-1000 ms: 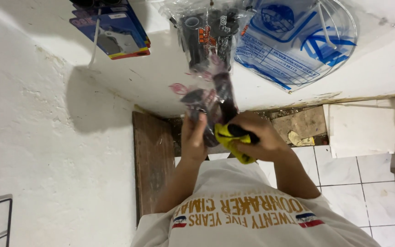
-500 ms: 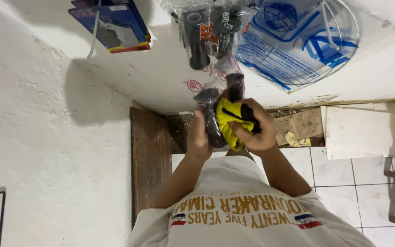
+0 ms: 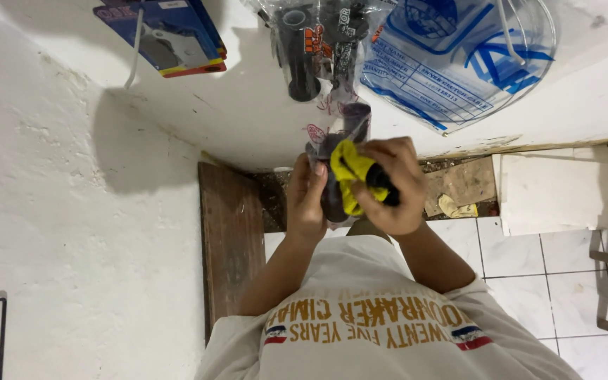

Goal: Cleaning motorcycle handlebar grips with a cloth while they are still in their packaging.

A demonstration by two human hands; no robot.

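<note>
The white plaster wall (image 3: 58,232) fills the left of the view, with a dark wooden board (image 3: 230,239) standing against its foot and white floor tiles (image 3: 564,274) to the right. The picture appears upside down, so the person's white printed shirt (image 3: 374,331) sits at the bottom and the hung goods at the top.

A large clear plastic bag with blue print (image 3: 459,56) hangs at the upper right. Beside it hangs a clear packet of black rubber grips (image 3: 311,49), and further left a blue carded package (image 3: 170,32) hangs on the wall. These seem to be hung so that they can be reached and seen at once.

Both hands meet in the middle of the view, just under the packet of grips. The left hand (image 3: 307,200) is wrapped around a dark cylindrical part in a clear sleeve (image 3: 332,197), fingers curled shut on it, apparently to steady it. The right hand (image 3: 388,186) closes its fingers over a yellow-and-black object (image 3: 353,176), pressed against the dark part; what it is exactly cannot be told.

The dark part's long axis runs roughly up and down in the picture, its far end pointing toward the hanging packet. The yellow-and-black object lies slanted across it, from upper left down to lower right into the right palm.
</note>
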